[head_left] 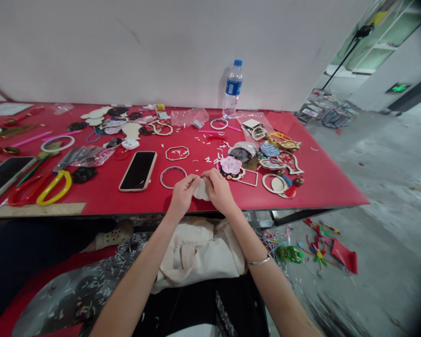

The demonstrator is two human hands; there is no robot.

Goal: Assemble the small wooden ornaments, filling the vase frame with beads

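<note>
Between my hands, close to the front edge of the red table (182, 205), is a small off-white piece with a scalloped edge (201, 192). My left hand (183, 193) pinches its left side, and my right hand (218, 188) pinches the right side, the fingertips nearly meeting at the top. A silver-grey ring (162, 179) lies just left of my left hand. Beyond my right hand sits a pink flower-shaped piece (230, 165) on a pile of patterned cut-outs. A thin rectangular frame (256, 178) lies to the right of that hand.
A dark-screened phone (138, 171) and yellow-handled scissors (58, 189) lie to the left. A water bottle (234, 89) stands by the wall. White scraps (219, 154) dot the table. My lap holds a cream cloth bag (203, 264). Another person's shoe (115, 234) shows below the table.
</note>
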